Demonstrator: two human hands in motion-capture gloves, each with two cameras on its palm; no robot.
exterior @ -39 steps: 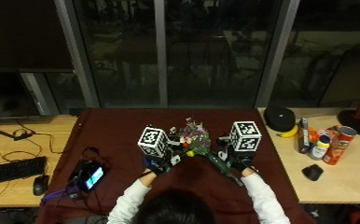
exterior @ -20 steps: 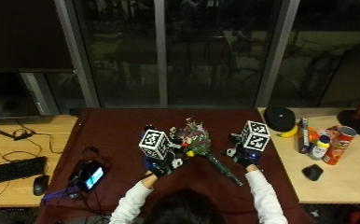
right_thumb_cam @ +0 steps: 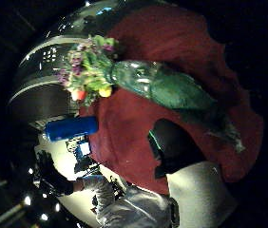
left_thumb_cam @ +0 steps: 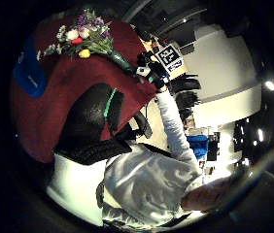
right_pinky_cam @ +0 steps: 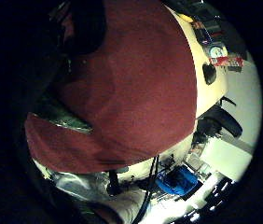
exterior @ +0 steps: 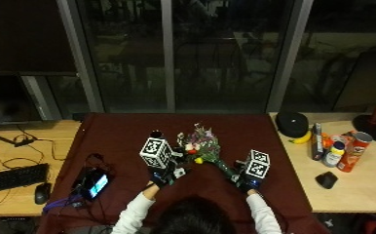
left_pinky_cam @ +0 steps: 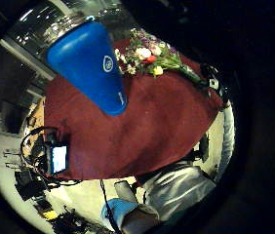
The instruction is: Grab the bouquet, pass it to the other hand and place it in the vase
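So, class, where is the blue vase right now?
In the outside view the tall blue vase stands on the dark red tablecloth, beside the left hand, left of the wrapped flower bouquet.

Overhead view behind the person; four palm views (all close) sharing the maroon tablecloth (exterior: pixel 123 141).

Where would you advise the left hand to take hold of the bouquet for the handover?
On the green wrapped stem of the bouquet, between the blooms and the right hand, coming from its own side: the stem is narrow and slants across the cloth.
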